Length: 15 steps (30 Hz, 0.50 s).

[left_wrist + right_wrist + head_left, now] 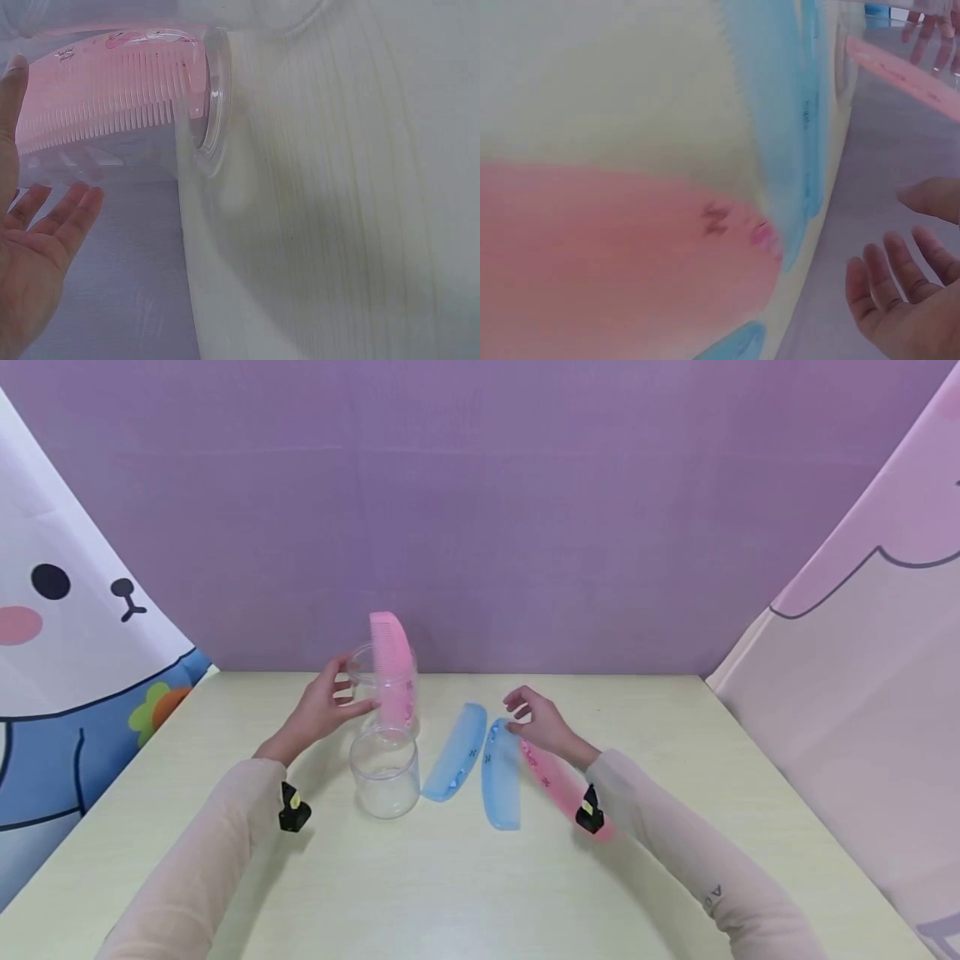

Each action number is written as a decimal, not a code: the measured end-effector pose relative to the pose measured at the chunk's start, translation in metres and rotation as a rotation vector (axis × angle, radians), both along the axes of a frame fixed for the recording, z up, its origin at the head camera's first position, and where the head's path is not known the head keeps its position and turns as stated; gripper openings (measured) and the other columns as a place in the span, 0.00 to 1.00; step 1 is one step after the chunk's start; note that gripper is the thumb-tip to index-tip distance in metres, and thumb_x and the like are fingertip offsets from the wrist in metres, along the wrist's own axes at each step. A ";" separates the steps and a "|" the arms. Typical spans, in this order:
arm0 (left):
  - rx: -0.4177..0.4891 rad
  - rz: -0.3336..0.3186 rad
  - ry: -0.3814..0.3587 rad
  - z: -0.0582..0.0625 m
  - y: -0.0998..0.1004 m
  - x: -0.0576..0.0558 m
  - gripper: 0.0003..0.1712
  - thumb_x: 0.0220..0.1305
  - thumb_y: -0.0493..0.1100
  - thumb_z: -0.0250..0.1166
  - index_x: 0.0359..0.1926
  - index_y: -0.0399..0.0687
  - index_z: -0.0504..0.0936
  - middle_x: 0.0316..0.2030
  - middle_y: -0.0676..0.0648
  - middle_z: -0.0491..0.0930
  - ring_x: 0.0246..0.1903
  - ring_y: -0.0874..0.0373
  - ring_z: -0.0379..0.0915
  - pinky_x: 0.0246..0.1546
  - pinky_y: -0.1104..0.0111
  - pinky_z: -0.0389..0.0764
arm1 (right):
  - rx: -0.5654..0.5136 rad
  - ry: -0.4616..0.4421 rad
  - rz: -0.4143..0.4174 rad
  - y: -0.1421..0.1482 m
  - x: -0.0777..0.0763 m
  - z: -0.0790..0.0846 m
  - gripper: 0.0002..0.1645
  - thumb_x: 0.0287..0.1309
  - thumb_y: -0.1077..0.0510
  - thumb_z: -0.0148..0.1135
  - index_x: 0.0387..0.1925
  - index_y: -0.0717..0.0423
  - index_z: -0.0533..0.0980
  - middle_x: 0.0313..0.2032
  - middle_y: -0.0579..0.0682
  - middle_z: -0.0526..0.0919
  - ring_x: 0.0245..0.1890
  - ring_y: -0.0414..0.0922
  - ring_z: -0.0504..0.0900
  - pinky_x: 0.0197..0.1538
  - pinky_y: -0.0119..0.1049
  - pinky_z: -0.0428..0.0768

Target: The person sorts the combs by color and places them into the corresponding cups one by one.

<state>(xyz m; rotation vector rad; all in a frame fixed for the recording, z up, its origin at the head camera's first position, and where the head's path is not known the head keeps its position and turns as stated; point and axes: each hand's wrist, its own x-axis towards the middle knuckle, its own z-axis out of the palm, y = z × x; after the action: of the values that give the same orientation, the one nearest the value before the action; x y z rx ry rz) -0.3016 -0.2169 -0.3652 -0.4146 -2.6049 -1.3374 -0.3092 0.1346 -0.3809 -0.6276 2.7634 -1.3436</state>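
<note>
A pink comb (392, 652) stands upright, slightly tilted, in the farther clear round container (362, 672), its upper part above the rim. My left hand (330, 697) is at this container's left side, thumb toward the front. In the left wrist view its fingers (79, 214) are extended and spread right by the clear wall. My right hand (542, 720) hovers with loosely bent, empty fingers near the top of a blue comb (501, 785). A pink comb (551, 777) lies partly under the right wrist. Another blue comb (456, 756) lies farther left.
A second clear round container (385, 777) stands in front of the one with the comb. Part of another blue piece (739, 343) shows beside the lying pink comb. A purple cloth backdrop (525, 527) rises behind the pale wooden table (420, 893).
</note>
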 end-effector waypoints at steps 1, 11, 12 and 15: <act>0.001 0.000 0.000 0.000 0.000 0.000 0.52 0.50 0.48 0.70 0.67 0.39 0.47 0.62 0.33 0.58 0.58 0.33 0.62 0.53 0.49 0.74 | 0.006 -0.004 -0.001 0.003 0.002 -0.001 0.23 0.51 0.68 0.62 0.50 0.64 0.68 0.48 0.64 0.74 0.48 0.59 0.75 0.49 0.43 0.80; -0.003 0.004 0.002 0.000 -0.001 0.000 0.52 0.51 0.47 0.70 0.67 0.40 0.47 0.62 0.33 0.58 0.58 0.33 0.62 0.54 0.48 0.73 | 0.140 -0.059 -0.033 0.026 0.017 -0.011 0.24 0.50 0.67 0.63 0.50 0.65 0.67 0.49 0.63 0.72 0.46 0.56 0.74 0.44 0.41 0.81; -0.002 0.004 0.003 -0.001 -0.001 -0.001 0.52 0.51 0.47 0.70 0.68 0.40 0.47 0.62 0.32 0.58 0.58 0.33 0.62 0.54 0.48 0.73 | 0.156 -0.057 -0.035 0.027 0.019 -0.012 0.25 0.49 0.67 0.63 0.50 0.66 0.67 0.49 0.63 0.72 0.46 0.56 0.75 0.44 0.41 0.81; -0.001 0.003 0.006 -0.001 0.000 -0.001 0.52 0.51 0.47 0.70 0.68 0.39 0.46 0.62 0.32 0.58 0.58 0.32 0.62 0.54 0.48 0.73 | 0.187 -0.024 -0.036 0.032 0.022 -0.014 0.25 0.46 0.68 0.65 0.49 0.67 0.68 0.47 0.64 0.71 0.45 0.56 0.75 0.44 0.41 0.81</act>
<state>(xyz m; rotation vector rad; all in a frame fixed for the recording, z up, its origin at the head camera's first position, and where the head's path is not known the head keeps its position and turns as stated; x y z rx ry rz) -0.3022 -0.2173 -0.3659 -0.4143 -2.6005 -1.3311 -0.2872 0.1665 -0.3947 -0.5507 2.8478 -1.0731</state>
